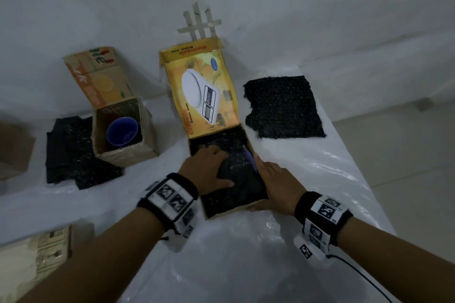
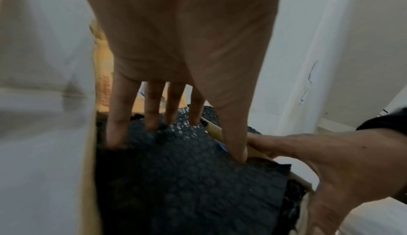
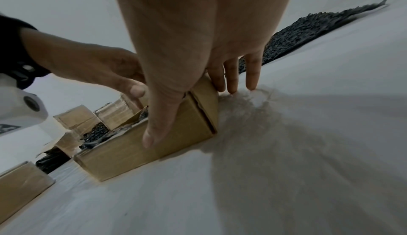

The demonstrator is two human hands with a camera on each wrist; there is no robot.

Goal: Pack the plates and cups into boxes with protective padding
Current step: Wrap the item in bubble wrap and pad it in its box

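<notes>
An open yellow kitchen-scale box (image 1: pixel 226 213) stands on the table with its lid (image 1: pixel 204 88) upright. Black bubble wrap (image 1: pixel 236 179) fills it, and a sliver of a blue plate (image 1: pixel 250 158) shows at the right wall. My left hand (image 1: pixel 209 170) presses flat on the wrap (image 2: pixel 187 177) with spread, straight fingers (image 2: pixel 152 110). My right hand (image 1: pixel 273 179) steadies the box's near right corner (image 3: pixel 198 116): thumb along the front wall, straight fingers down the side. A blue cup (image 1: pixel 122 134) sits in a second open cardboard box (image 1: pixel 128 157) at the left.
A loose sheet of black bubble wrap (image 1: pixel 283 106) lies right of the yellow box. More black padding (image 1: pixel 69 152) lies beside the cup box. Other cardboard boxes sit at the far left (image 1: pixel 14 150) and near left (image 1: pixel 37 251). The table's right edge (image 1: pixel 357 160) is close.
</notes>
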